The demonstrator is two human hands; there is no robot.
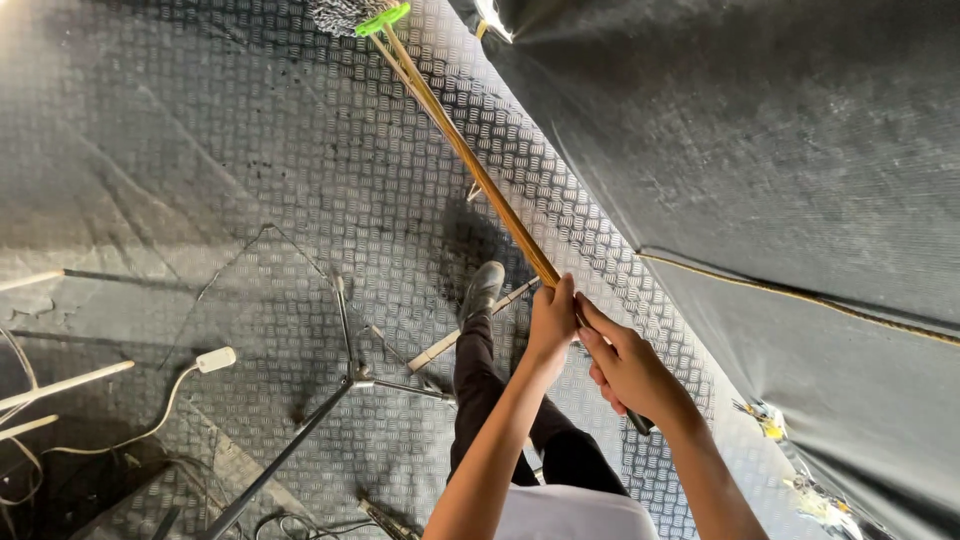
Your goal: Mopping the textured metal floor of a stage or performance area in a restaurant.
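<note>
both hands, left hand (553,318) and right hand (625,365), clamp mop handle (470,165); long axis slants up-left to mop head (350,14).

1 head camera looks steeply down, close above the hands (590,345).

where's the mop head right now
In the head view the mop head sits at the top edge, left of centre, on the patterned floor, at the far end of the wooden pole both hands hold.
</note>
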